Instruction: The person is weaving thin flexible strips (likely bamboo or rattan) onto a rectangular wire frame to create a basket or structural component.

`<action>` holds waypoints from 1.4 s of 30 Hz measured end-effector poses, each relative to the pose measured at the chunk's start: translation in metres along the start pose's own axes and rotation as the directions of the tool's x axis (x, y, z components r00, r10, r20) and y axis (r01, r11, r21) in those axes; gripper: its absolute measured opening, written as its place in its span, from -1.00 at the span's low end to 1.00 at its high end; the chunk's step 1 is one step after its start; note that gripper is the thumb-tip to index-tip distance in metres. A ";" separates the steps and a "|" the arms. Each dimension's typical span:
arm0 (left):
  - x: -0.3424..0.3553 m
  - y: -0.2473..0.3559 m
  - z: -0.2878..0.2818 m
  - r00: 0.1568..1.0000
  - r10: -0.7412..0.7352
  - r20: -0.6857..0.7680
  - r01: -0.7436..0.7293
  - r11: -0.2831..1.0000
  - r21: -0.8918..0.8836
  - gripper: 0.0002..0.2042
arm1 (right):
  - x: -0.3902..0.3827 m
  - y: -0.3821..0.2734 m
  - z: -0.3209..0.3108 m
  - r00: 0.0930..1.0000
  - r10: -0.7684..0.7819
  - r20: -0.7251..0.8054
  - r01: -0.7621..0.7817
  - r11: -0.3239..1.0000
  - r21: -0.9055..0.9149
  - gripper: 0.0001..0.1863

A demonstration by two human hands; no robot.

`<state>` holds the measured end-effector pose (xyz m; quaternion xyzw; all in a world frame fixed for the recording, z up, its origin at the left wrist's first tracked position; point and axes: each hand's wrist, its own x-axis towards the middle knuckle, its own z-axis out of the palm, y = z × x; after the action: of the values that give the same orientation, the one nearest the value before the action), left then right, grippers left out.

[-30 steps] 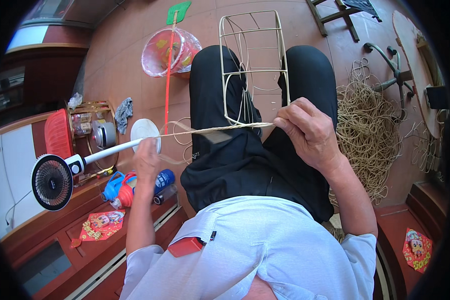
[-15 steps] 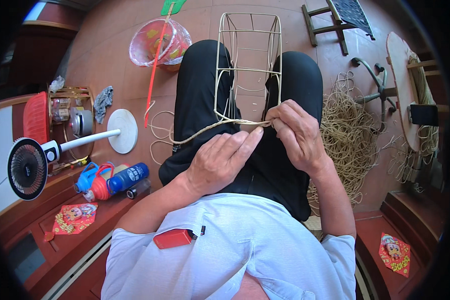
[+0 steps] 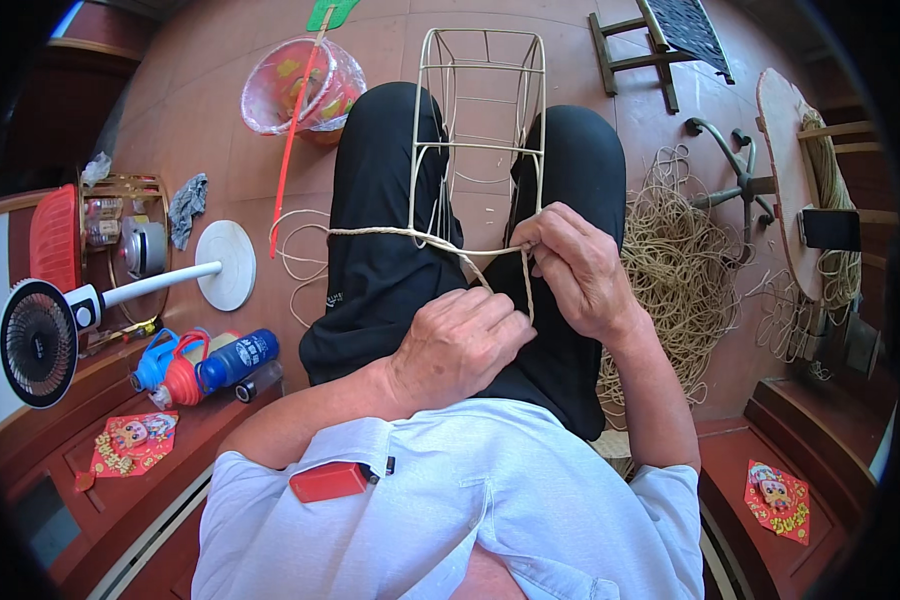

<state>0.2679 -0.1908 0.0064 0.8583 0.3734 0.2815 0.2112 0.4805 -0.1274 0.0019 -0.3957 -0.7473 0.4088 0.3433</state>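
Note:
A pale cane frame [image 3: 480, 120], box-shaped and open, stands between my knees over black trousers. A tan cord [image 3: 390, 233] runs from the floor at the left across my left thigh to the frame's near edge. My right hand [image 3: 575, 268] pinches that cord against the frame's near right corner. My left hand [image 3: 460, 345] is curled just below it, gripping the cord's hanging end over my lap. The two hands almost touch.
A heap of loose tan cord [image 3: 675, 270] lies on the floor at the right. A white standing fan [image 3: 45, 340], bottles [image 3: 205, 365], a red basket [image 3: 55, 235] and a bin with a red-handled swatter [image 3: 300, 90] are at the left. A wooden stool [image 3: 660, 45] stands far right.
My left hand came in from far out at the left to my lap, close under the right hand. The cord, stretched straight before, now hangs in a short loop.

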 end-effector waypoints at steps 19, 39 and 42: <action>-0.016 0.001 -0.055 0.954 -0.127 0.272 0.246 0.849 -0.467 -0.93 | -0.002 0.002 0.004 0.998 -0.044 -0.034 0.043 0.999 -0.019 -0.61; -0.277 -0.245 -0.342 0.031 -0.909 -0.415 0.553 0.362 -0.750 -0.68 | -0.002 0.004 0.013 0.973 -0.124 -0.194 0.098 0.985 -0.140 -0.86; -0.378 -0.279 -0.426 -0.237 -0.772 -0.590 0.728 0.261 -0.634 -0.66 | 0.002 0.010 0.015 0.936 -0.325 -0.138 0.272 0.913 -0.305 -0.84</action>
<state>-0.3634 -0.2364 0.0436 0.1578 0.8513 0.4822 0.1338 0.4704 -0.1275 -0.0130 -0.3575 -0.8140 0.2025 0.4105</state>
